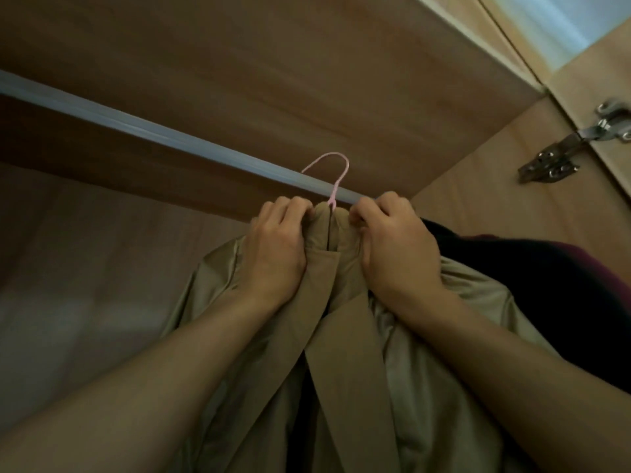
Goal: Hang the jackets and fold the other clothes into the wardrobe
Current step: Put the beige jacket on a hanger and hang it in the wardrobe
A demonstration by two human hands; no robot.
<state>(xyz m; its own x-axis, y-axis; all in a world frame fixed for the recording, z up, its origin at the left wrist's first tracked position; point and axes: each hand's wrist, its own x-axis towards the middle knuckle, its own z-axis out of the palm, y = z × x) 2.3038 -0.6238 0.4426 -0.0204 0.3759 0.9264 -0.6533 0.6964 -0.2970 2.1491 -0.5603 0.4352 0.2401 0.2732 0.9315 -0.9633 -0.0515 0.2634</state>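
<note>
Left hand (273,247) and right hand (399,249) pinching tan jacket (345,353), pink hanger (344,170), wardrobe rail (136,120), hinge (563,148)

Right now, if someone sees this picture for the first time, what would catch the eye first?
The left grip and the right grip, at centre, both pinch the collar of a beige jacket. Just above them a pink hanger hook crosses the pale wardrobe rail; a dark garment shows at the right.
</note>
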